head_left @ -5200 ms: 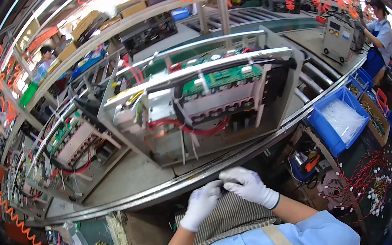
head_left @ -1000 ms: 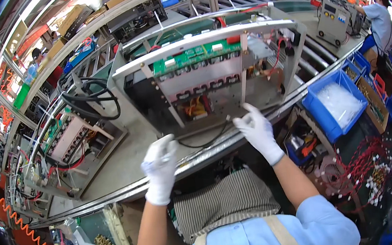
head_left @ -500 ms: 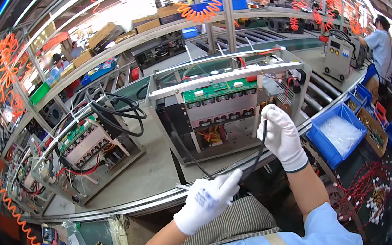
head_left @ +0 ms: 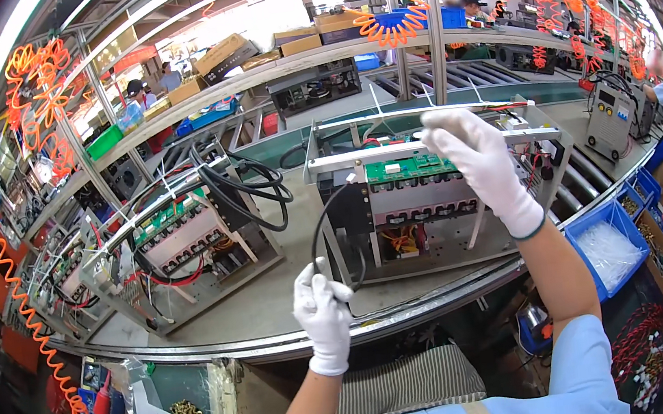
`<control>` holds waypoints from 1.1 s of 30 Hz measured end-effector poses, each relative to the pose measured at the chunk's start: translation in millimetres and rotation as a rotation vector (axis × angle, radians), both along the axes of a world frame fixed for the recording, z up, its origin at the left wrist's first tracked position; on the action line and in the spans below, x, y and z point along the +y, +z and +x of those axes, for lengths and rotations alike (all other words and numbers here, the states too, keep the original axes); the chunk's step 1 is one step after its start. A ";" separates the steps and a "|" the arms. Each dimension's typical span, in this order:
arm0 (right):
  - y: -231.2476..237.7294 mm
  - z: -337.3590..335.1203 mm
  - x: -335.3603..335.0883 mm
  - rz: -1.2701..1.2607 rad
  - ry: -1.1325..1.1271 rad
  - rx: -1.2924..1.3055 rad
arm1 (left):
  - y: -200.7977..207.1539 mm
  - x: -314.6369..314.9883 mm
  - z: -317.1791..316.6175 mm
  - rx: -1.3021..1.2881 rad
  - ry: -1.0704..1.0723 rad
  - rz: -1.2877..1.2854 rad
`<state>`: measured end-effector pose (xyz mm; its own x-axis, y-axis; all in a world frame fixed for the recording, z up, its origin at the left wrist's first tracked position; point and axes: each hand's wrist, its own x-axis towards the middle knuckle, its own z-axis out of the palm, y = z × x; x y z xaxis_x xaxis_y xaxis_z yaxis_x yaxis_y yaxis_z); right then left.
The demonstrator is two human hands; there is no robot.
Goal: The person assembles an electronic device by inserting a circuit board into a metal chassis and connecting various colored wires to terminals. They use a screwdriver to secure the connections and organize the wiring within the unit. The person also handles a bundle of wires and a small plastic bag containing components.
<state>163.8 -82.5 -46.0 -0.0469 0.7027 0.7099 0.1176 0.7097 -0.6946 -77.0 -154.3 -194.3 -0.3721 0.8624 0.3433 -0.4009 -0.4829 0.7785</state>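
My left hand point(head_left: 323, 316), in a white glove, grips a black cable point(head_left: 319, 229) near the conveyor's front edge. The cable arcs up and right to a white connector end point(head_left: 352, 178) beside the open metal-framed electronics unit point(head_left: 436, 195). The unit holds a green circuit board point(head_left: 409, 168) and red and orange wires. My gloved right hand point(head_left: 480, 165) reaches up over the unit, its fingertips bunched at the top rail point(head_left: 536, 135). Whether they pinch anything is hidden.
A second framed unit point(head_left: 188, 240) with thick black cables stands to the left on the conveyor point(head_left: 277, 303). Blue bins point(head_left: 610, 249) with clear bags sit at the right. Orange coiled hoses point(head_left: 30, 323) hang at the left. Other workers stand at the back and far right.
My right hand has let the cable end go and risen to the unit's top rail. My left hand, still gripping the cable, has moved up and right toward the unit.
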 end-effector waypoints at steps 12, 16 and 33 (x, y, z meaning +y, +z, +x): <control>39.7 -64.2 86.2 -0.385 0.203 -0.967 | -11.2 31.6 58.5 -0.410 -0.286 -0.205; 30.2 -58.6 103.6 -0.325 0.385 -0.858 | -9.6 28.8 66.2 -0.338 -0.285 -0.175; 64.3 239.6 88.6 -0.145 -0.716 0.040 | 66.0 37.9 23.3 0.972 0.093 0.138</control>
<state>403.4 6.1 18.2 0.4829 0.6385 0.5993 0.4910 0.3692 -0.7890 -53.6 -116.4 -128.4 0.0612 0.7734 0.6310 0.4276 -0.5915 0.6835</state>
